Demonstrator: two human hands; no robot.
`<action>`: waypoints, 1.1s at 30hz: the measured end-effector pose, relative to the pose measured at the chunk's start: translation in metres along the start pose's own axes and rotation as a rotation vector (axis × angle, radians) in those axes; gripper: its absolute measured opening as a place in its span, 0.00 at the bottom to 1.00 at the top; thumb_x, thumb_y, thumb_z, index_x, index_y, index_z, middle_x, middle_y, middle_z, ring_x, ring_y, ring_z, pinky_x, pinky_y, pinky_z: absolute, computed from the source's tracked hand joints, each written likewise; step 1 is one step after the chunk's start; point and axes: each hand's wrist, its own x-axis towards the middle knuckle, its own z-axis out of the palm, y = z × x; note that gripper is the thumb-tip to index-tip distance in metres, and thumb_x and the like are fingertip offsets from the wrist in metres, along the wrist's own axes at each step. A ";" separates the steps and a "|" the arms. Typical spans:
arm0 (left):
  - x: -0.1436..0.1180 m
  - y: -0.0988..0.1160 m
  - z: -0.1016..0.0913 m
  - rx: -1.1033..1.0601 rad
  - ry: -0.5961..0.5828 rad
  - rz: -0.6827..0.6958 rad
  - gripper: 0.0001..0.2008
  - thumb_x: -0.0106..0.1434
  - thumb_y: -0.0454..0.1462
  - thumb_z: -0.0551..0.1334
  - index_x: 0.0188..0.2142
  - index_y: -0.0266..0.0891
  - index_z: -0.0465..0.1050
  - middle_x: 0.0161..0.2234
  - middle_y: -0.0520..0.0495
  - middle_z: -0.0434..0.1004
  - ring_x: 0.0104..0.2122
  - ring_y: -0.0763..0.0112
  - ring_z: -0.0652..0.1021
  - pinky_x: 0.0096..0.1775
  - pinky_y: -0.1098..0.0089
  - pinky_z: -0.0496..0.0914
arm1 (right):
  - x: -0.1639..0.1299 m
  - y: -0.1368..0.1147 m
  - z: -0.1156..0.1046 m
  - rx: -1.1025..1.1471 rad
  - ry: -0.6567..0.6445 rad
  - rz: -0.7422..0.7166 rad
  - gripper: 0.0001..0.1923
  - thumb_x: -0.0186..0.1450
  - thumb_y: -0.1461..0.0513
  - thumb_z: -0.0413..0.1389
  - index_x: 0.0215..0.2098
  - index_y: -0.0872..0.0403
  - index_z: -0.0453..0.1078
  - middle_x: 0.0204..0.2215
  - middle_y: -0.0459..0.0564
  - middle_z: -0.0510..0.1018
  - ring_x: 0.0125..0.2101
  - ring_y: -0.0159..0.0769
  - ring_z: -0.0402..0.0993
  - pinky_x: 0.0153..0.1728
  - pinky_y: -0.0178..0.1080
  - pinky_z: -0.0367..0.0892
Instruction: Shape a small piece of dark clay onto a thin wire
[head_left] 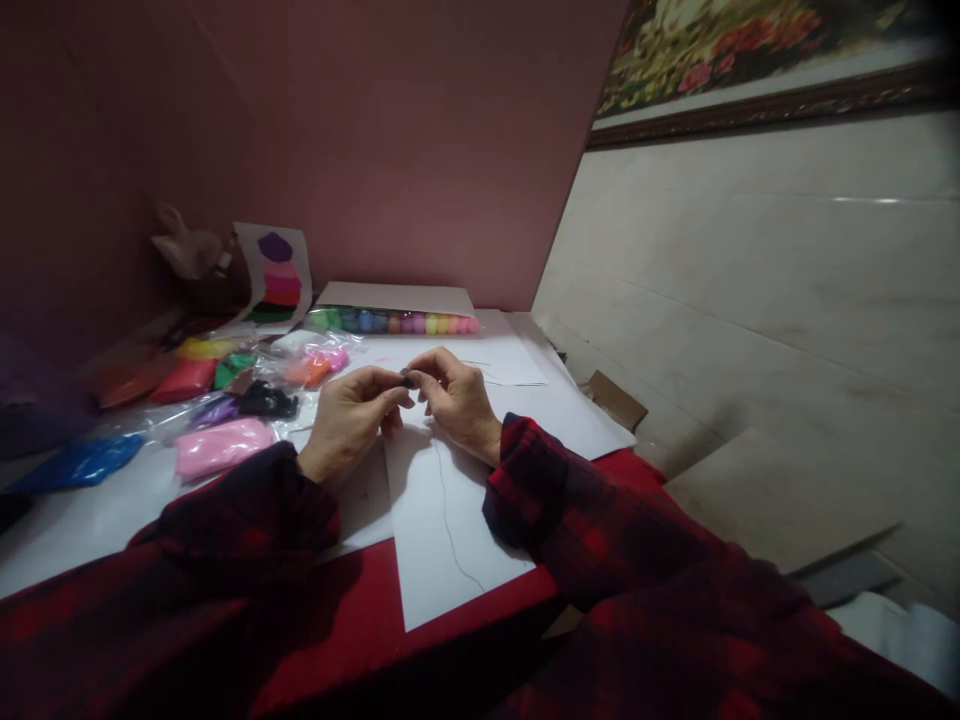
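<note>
Mid-frame, your left hand (349, 415) and right hand (456, 398) both pinch a tiny dark clay bit (406, 378) between fingertips, just above the white paper sheet (450, 530). Colourful clay packets (221, 445) sit at left.

Both arms wear long sleeves of a dark red and black plaid, a soft, flannel-like cloth with broad checks. The left sleeve (247, 510) ends in a loose cuff at the wrist, well back from the fingers, and lies in deep shadow so that its checks barely show. The right sleeve (555, 490) has a folded cuff close behind the hand, its red squares brighter. The left hand (349, 415) and right hand (454, 395) are bare, with no rings, watch or gloves visible.
</note>
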 end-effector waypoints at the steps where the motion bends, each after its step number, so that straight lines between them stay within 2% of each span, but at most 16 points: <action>1: 0.000 0.000 0.000 -0.003 -0.001 -0.002 0.08 0.47 0.37 0.69 0.27 0.35 0.75 0.20 0.49 0.79 0.15 0.75 0.72 0.18 0.73 0.66 | 0.000 0.000 0.000 -0.001 -0.007 -0.004 0.05 0.66 0.58 0.57 0.36 0.52 0.69 0.28 0.43 0.76 0.25 0.28 0.70 0.26 0.33 0.68; 13: 0.001 -0.004 -0.003 -0.037 -0.032 0.031 0.14 0.48 0.37 0.71 0.31 0.39 0.67 0.20 0.50 0.79 0.15 0.71 0.74 0.18 0.71 0.68 | -0.002 -0.005 -0.001 -0.035 -0.048 -0.051 0.06 0.68 0.58 0.55 0.37 0.53 0.70 0.28 0.44 0.75 0.27 0.30 0.71 0.28 0.33 0.67; 22: 0.000 -0.004 -0.003 0.003 -0.022 0.035 0.11 0.50 0.38 0.70 0.28 0.37 0.70 0.20 0.50 0.78 0.16 0.73 0.73 0.19 0.72 0.67 | -0.004 -0.008 -0.003 -0.115 -0.081 -0.056 0.07 0.70 0.58 0.53 0.38 0.52 0.71 0.29 0.46 0.76 0.31 0.33 0.73 0.30 0.35 0.67; 28: 0.000 -0.002 -0.004 -0.011 -0.008 0.009 0.17 0.48 0.39 0.72 0.35 0.38 0.68 0.19 0.52 0.78 0.16 0.72 0.73 0.19 0.72 0.67 | -0.003 -0.006 -0.003 -0.084 -0.090 -0.132 0.05 0.69 0.60 0.55 0.37 0.52 0.71 0.29 0.45 0.77 0.30 0.31 0.73 0.33 0.35 0.67; 33: 0.000 0.001 -0.003 -0.002 -0.030 -0.025 0.16 0.47 0.40 0.72 0.33 0.35 0.74 0.20 0.51 0.78 0.16 0.74 0.72 0.19 0.72 0.66 | -0.003 -0.002 -0.003 -0.114 -0.107 -0.139 0.06 0.69 0.60 0.54 0.38 0.52 0.72 0.28 0.44 0.76 0.30 0.31 0.72 0.34 0.35 0.67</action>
